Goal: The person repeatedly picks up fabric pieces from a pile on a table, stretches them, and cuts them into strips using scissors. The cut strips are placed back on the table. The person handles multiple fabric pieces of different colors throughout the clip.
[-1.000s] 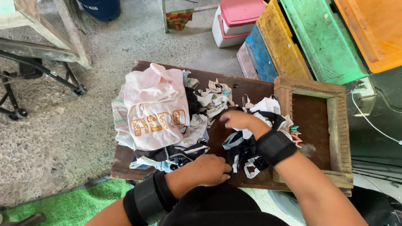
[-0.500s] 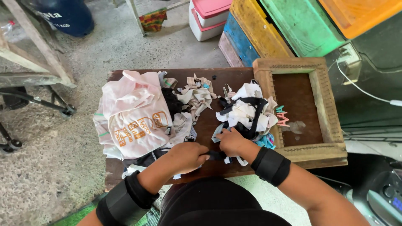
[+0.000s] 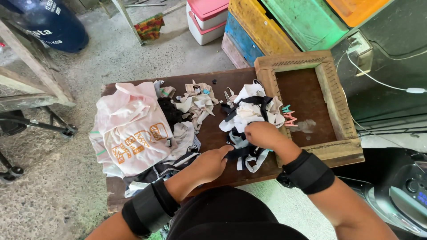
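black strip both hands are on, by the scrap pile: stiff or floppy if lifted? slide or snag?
Likely floppy: the black strip sags between the left hand and right hand. Probably very light, being thin fabric. It may snag rather than slide, since it lies tangled in the pile of cloth scraps.

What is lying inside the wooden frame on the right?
Inside the wooden frame there are a few small pink and teal scraps and a pale patch. The strip pile covers its left edge, hiding anything beneath.
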